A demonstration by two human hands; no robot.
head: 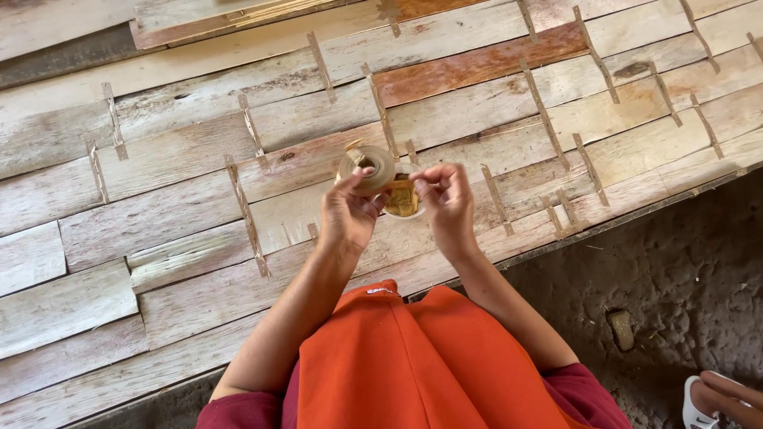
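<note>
Here, one person in an orange garment [413,365] leans over a large sheet of pale wood veneer strips [199,199] that fills most of the view. The left hand [347,213] is clenched around a roll of brown tape [368,168], thumb and fingers pinching its rim, and holds it upright just above the sheet. The right hand [447,199] is pinched on the tape's loose end beside the roll; what else it grips I cannot tell. Between the two hands, partly hidden, sits one small pale dish [403,202] with something yellowish in it. Both hands work near the sheet's near edge, roughly at its middle. That edge runs on a slant from lower left up to the right; beyond it lies dark rough ground [660,270], open except for one small stone [621,329] and one sandalled foot [719,401] at the bottom right corner. To the left, right and far side of the hands the sheet lies open. Short tape strips [245,214] cross the seams; about two dozen are visible. A separate board [207,20] lies at the far edge.
</note>
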